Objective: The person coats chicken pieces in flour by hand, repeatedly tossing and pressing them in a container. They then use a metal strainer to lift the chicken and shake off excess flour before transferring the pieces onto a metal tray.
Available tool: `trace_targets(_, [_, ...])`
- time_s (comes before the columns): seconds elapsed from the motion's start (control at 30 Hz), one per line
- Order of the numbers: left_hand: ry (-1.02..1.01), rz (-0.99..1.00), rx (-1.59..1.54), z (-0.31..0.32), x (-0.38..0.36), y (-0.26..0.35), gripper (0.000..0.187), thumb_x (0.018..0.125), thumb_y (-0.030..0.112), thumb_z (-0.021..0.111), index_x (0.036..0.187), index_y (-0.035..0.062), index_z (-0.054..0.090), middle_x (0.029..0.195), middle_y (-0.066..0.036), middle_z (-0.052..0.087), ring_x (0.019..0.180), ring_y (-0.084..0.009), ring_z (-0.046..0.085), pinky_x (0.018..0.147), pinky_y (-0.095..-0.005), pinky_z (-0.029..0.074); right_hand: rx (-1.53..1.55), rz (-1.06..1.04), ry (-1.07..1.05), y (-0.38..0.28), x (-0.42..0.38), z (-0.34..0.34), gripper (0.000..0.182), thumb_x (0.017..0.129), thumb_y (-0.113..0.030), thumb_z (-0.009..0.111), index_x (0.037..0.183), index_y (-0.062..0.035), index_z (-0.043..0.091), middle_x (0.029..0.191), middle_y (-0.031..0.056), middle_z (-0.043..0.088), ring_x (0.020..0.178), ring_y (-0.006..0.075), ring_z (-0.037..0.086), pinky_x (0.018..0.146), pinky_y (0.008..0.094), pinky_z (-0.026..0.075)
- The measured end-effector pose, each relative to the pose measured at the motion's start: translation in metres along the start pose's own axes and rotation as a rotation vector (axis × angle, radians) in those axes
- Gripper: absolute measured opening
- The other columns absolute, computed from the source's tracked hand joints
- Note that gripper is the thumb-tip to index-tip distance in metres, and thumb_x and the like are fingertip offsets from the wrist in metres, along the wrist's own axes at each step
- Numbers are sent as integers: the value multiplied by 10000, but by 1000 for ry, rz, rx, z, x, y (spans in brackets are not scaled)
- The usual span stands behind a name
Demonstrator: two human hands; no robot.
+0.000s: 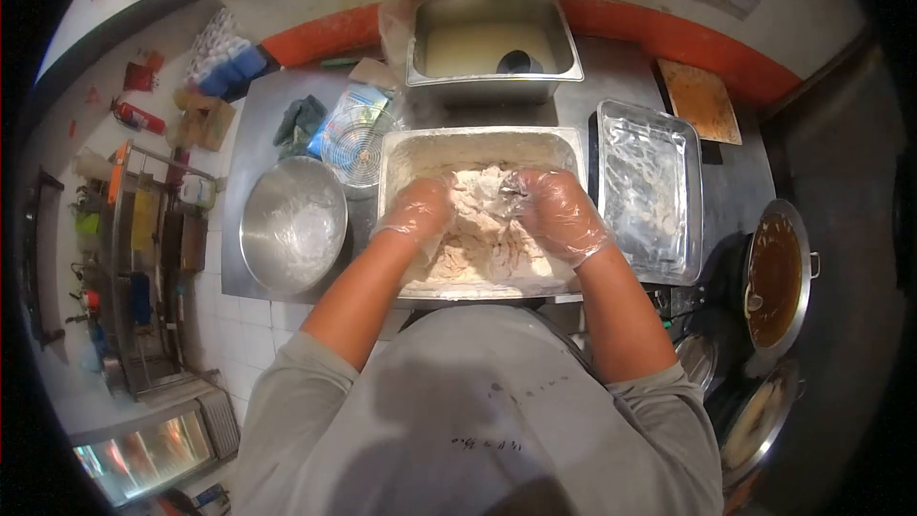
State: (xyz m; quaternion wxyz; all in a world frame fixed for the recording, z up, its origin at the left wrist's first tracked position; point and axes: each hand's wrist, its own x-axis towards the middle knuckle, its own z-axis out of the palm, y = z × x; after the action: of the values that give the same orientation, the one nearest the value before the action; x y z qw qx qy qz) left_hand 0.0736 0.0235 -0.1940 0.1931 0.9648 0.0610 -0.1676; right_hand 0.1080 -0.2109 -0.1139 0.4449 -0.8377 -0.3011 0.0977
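Observation:
Both my hands wear clear plastic gloves and reach into a deep metal pan (pixel 390 167) that holds floury, coated pieces (pixel 482 229). My left hand (pixel 420 212) is at the pan's left side, its fingers down in the flour and hidden. On the right, my right hand (pixel 559 210) is bent over the coated pieces, with its fingertips curled at a floury clump near the pan's middle. What lies under its fingers is hard to make out.
Behind stands a deep pan (pixel 492 88) of pale liquid with a dark cup. A steel bowl (pixel 293 225) and wire strainer (pixel 358 148) are left; a floury tray (pixel 650 191) is right. Farther right sits a wok (pixel 776 272) of brown oil.

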Motion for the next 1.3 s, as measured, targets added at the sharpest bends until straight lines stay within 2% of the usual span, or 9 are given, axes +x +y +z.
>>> trace_targets(0.2, [-47, -51, 118, 1, 4, -4, 348, 934, 162, 551, 1212, -31, 634, 1171, -278, 661, 1090, -423, 642, 957, -490, 506, 795, 18, 131, 14, -13, -18, 220, 872, 71, 652, 1077, -8, 661, 1055, 73, 702, 987, 155, 670, 896, 308, 548])
trace_targets(0.33, [79, 101, 90, -6, -4, 7, 278, 903, 67, 533, 1138, -3, 665, 1052, -223, 712, 993, -347, 693, 896, -436, 525, -376, -136, -31, 14, -9, -24, 244, 913, -139, 659, 1120, -14, 684, 1087, 189, 707, 1008, 330, 685, 908, 427, 539])
trace_targets(0.43, [-74, 236, -822, -31, -24, 14, 187, 899, 63, 592, 1069, 24, 658, 972, -71, 685, 925, -173, 634, 855, -337, 502, -430, 54, -126, 35, -13, 13, 295, 916, -216, 664, 1146, -32, 686, 1088, 233, 693, 1035, 401, 659, 936, 469, 512])
trace_targets(0.53, [-135, 398, -890, -53, -38, 22, 201, 835, -31, 586, 1019, 35, 634, 899, -13, 601, 858, -84, 519, 785, -254, 457, -334, -120, 40, 41, -6, 35, 280, 859, -203, 704, 1082, -35, 676, 1047, 230, 687, 974, 400, 650, 902, 469, 513])
trace_targets(0.7, [-29, 401, -834, -58, -48, 27, 132, 852, 32, 678, 925, 65, 573, 879, 18, 543, 867, -94, 503, 797, -272, 437, -69, -157, 114, 71, -2, 58, 154, 790, -159, 700, 876, -37, 664, 883, 209, 674, 831, 406, 636, 793, 494, 516])
trace_targets(0.97, [526, 392, -553, -47, -40, 14, 116, 858, 64, 659, 901, 9, 566, 829, -175, 562, 747, -290, 555, 715, -383, 474, -595, 16, 5, 55, -6, 42, 117, 779, -47, 638, 860, -69, 720, 858, 203, 684, 851, 399, 669, 770, 481, 530])
trace_targets(1.1, [481, 230, -422, -55, -37, 4, 307, 850, 105, 697, 1138, 33, 616, 1090, -203, 648, 999, -362, 634, 905, -409, 497, -679, 86, -56, 70, -13, 36, 125, 779, -45, 629, 863, -54, 721, 881, 211, 695, 875, 393, 680, 778, 479, 534])
trace_targets(1.17, [261, 338, -270, -49, -41, 12, 581, 851, 190, 739, 1381, 70, 534, 1332, -197, 607, 1203, -402, 591, 1067, -424, 458, -563, -67, -45, 59, -11, 32, 121, 797, -72, 653, 889, -13, 705, 849, 201, 688, 861, 382, 678, 760, 455, 527])
trace_targets(1.3, [236, 558, -336, 2, -21, 24, 465, 815, 164, 769, 1250, 53, 649, 1151, -176, 690, 1003, -327, 675, 898, -423, 531, 236, 130, -20, 39, 2, 33, 142, 803, -21, 705, 939, 0, 669, 833, 185, 666, 793, 337, 663, 723, 421, 500])
